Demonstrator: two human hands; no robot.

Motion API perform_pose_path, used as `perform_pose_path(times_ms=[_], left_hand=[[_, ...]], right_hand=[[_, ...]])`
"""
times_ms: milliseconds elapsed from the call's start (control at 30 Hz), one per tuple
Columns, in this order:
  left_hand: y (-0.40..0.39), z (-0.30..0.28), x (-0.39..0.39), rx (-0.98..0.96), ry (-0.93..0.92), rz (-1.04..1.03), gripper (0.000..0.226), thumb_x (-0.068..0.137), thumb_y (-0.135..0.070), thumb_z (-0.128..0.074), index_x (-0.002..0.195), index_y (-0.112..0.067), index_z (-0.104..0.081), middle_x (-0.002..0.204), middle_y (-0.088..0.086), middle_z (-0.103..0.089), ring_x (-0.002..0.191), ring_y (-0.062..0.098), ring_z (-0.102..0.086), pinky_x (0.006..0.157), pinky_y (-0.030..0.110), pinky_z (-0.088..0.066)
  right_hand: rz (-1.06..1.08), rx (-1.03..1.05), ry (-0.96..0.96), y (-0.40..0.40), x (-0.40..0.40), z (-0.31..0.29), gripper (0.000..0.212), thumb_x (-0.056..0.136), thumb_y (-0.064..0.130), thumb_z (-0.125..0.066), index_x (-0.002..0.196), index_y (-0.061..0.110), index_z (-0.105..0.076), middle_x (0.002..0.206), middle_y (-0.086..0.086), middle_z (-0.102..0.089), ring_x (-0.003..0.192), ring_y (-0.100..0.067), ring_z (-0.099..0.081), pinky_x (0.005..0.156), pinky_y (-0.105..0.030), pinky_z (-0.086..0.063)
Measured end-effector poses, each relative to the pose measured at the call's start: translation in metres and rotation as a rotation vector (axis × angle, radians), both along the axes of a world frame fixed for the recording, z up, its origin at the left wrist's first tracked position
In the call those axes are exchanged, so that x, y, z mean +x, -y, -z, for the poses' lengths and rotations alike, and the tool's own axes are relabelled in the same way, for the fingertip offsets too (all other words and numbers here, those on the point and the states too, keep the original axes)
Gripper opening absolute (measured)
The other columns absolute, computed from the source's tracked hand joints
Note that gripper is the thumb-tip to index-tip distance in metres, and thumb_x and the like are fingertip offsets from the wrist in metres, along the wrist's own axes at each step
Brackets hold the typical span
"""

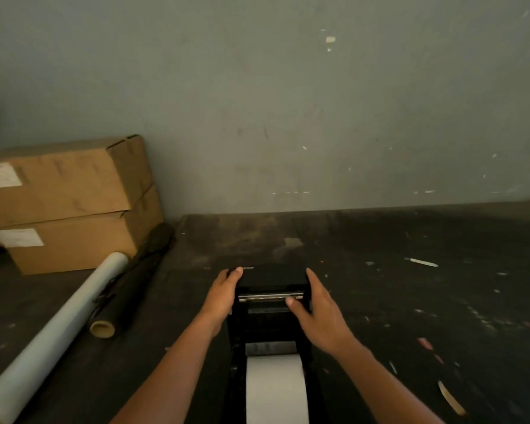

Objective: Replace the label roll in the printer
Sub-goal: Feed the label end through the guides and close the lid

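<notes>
- The small black plastic label printer (271, 278) sits on the dark, scuffed work surface (410, 301) at lower centre of the frame, close to the wearer.
- The left hand (224, 293) presses flat against the printer's left flank, fingertips reaching the top front corner of the cover.
- The right hand (317, 313) lies against the right flank, its thumb resting on the bright metal strip (270, 296) that crosses the opening. Both hands are spread open and braced on the housing, one per side, neither curled around a loose item.
- The wide white label roll (276, 390) stands in the black holder at the bottom centre of the frame, directly below the printer body and between the forearms.
- Judgement: the step in hand is work on the cover, with the roll seated behind. Whether the cover is being pressed shut or released cannot be told; the light is dim and the mechanism is blurred.
- Judgement: the next move calls for even pressure from both sides so the cover travels squarely, and a check that the label web runs straight under the metal strip.
- At left of the frame, apart from the work: two stacked brown cardboard boxes (65, 203), a long pale film-wrapped roll (58, 332) and a dark roll on a cardboard core (126, 298).
</notes>
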State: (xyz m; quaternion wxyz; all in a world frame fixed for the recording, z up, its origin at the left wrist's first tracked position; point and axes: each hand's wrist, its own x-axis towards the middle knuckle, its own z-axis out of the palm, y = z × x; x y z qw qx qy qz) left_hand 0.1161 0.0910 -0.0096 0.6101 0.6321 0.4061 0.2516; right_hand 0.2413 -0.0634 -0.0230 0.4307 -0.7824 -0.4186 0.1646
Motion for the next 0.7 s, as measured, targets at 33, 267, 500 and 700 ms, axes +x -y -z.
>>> perform_pose_path(times_ms=[33, 267, 500, 700], left_hand=[[0.001, 0.002, 0.001, -0.021, 0.026, -0.012, 0.035, 0.097, -0.041, -0.045, 0.121, -0.018, -0.057, 0.116, 0.007, -0.064, 0.1, 0.018, -0.063, 0.07, 0.028, -0.047], [0.003, 0.009, 0.01, -0.106, 0.124, -0.118, 0.029, 0.097, -0.036, -0.046, 0.115, -0.017, -0.06, 0.109, 0.008, -0.066, 0.099, 0.021, -0.064, 0.073, 0.032, -0.048], [0.011, 0.009, 0.0, -0.069, 0.124, -0.12, 0.039, 0.092, -0.044, -0.05, 0.12, -0.018, -0.058, 0.118, 0.007, -0.063, 0.108, 0.021, -0.061, 0.096, 0.04, -0.046], [0.03, 0.014, -0.021, 0.051, 0.108, -0.043, 0.038, 0.092, -0.05, -0.047, 0.12, -0.026, -0.054, 0.113, -0.009, -0.062, 0.106, 0.008, -0.056, 0.108, 0.036, -0.032]], right_hand=[[0.023, 0.045, -0.016, 0.0, -0.003, 0.005, 0.076, 0.092, 0.038, -0.054, 0.151, 0.023, -0.01, 0.155, 0.001, -0.03, 0.139, -0.018, -0.033, 0.114, -0.042, -0.031], [0.089, 0.132, -0.104, -0.004, -0.005, 0.027, 0.067, 0.094, 0.046, -0.042, 0.15, 0.033, -0.006, 0.156, 0.01, -0.027, 0.142, -0.013, -0.026, 0.118, -0.049, -0.02], [0.097, 0.142, -0.173, 0.01, -0.012, 0.022, 0.058, 0.096, 0.049, -0.035, 0.148, 0.037, -0.013, 0.15, 0.007, -0.037, 0.137, -0.014, -0.035, 0.116, -0.051, -0.024], [0.196, 0.102, -0.102, 0.025, -0.034, 0.009, 0.046, 0.095, 0.046, -0.037, 0.137, 0.027, -0.031, 0.101, 0.014, -0.061, 0.112, -0.012, -0.057, 0.113, -0.054, -0.027]])
